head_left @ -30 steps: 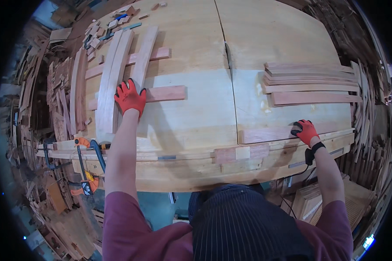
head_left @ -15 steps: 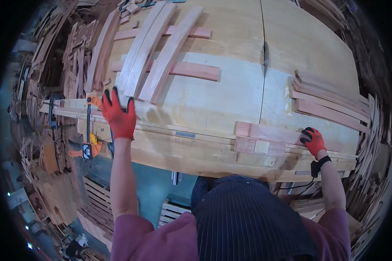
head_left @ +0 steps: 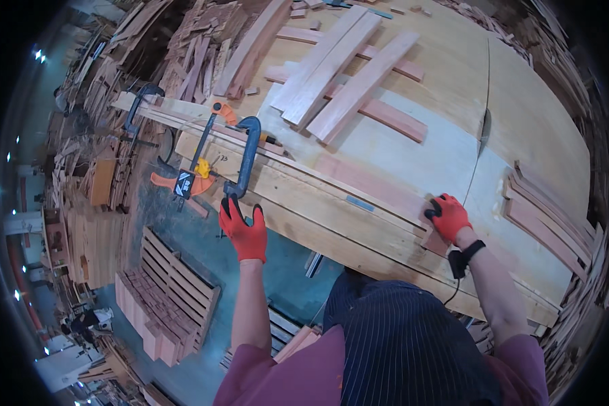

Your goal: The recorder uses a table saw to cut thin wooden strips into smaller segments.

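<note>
My left hand [head_left: 243,233], in a red glove with dark fingertips, reaches the lower end of a blue C-clamp [head_left: 252,152] at the bench's front edge. Its thumb and forefinger stand apart; the clamp's screw is mostly hidden behind the fingers. My right hand [head_left: 449,218], gloved alike, has its fingers curled over the right end of a long pinkish wooden board [head_left: 372,183] lying along the bench's front. Left of the C-clamp, an orange-handled bar clamp [head_left: 203,152] sits on the same edge.
Several pale wooden slats [head_left: 331,64] lie crossed on the workbench [head_left: 521,101]. More curved slats [head_left: 545,216] are stacked at right. Another dark clamp [head_left: 137,111] grips the far left edge. A slatted pallet [head_left: 183,284] stands on the floor beside stacked wood [head_left: 152,314].
The view has turned left. My right hand and the pinkish board have shifted left along the bench. My left hand has come down to the C-clamp, which now shows plainly.
</note>
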The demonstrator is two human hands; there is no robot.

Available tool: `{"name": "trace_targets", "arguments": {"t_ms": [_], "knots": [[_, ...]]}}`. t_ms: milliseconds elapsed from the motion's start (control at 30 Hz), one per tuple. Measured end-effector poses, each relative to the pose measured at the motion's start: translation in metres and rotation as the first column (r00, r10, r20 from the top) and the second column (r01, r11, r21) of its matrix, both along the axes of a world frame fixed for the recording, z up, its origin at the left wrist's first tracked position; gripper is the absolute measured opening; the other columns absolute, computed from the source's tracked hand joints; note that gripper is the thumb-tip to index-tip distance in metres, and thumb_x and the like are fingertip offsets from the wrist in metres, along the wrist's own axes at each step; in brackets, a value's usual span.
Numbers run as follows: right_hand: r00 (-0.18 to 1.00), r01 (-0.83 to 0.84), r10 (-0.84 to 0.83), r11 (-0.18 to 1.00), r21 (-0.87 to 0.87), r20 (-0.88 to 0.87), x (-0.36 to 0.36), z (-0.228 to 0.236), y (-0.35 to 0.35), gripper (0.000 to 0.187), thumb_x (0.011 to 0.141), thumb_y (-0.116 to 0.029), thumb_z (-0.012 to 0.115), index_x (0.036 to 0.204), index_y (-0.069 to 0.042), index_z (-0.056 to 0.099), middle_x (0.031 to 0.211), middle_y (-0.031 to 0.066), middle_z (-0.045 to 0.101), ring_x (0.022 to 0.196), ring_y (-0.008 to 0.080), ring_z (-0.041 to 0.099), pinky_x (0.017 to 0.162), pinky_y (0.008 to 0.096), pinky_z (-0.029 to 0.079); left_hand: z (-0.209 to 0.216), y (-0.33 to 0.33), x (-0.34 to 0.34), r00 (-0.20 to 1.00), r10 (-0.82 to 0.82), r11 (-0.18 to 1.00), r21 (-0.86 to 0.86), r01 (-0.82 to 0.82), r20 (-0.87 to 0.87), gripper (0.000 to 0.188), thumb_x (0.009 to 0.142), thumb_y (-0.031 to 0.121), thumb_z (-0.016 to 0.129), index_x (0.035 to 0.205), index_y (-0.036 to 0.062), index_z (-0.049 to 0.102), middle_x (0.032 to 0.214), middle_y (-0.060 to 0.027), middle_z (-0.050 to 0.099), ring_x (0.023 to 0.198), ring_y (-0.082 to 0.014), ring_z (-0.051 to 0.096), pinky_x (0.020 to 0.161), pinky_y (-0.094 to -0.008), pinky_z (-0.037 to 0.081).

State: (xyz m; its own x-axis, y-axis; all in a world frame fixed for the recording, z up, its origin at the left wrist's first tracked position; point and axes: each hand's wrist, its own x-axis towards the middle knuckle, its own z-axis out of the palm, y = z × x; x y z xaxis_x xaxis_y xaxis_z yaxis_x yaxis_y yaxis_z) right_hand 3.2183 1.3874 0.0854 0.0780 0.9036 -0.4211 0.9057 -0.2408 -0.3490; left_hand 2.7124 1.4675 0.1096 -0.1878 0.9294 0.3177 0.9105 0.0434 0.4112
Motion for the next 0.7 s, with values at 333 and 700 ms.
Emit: {"name": "trace_targets", "arguments": {"t_ms": [333,700], "knots": [[0.997,-0.031,0.032,0.999,-0.019,0.065,-0.078,-0.001,0.059,0.035,0.092,-0.03,0.072,0.12,-0.01,0.07,0.128,0.013,0.064,0.124,0.0332,0.059,0.103,0.0456,0.05,-0.007,-0.033,-0.031,0.993,0.114,0.993,-0.037,-0.114,0.007,0.076,0.085,0.021,0.08,0.15,-0.0023,0.048,0.153,-0.0313,0.044,0.142,-0.0487,0.037,0.119,-0.0567,0.031],[0.985,-0.127,0.136,0.988,-0.086,0.108,-0.109,0.01,0.091,0.04,0.091,-0.035,0.071,0.121,-0.009,0.069,0.128,0.0139,0.065,0.124,0.0329,0.06,0.102,0.0464,0.05,0.008,0.024,0.105,0.847,-0.524,0.842,-0.094,0.531,0.089,0.076,0.086,0.018,0.078,0.151,-0.0024,0.045,0.148,-0.0246,0.052,0.135,-0.0425,0.047,0.114,-0.051,0.039]]}}
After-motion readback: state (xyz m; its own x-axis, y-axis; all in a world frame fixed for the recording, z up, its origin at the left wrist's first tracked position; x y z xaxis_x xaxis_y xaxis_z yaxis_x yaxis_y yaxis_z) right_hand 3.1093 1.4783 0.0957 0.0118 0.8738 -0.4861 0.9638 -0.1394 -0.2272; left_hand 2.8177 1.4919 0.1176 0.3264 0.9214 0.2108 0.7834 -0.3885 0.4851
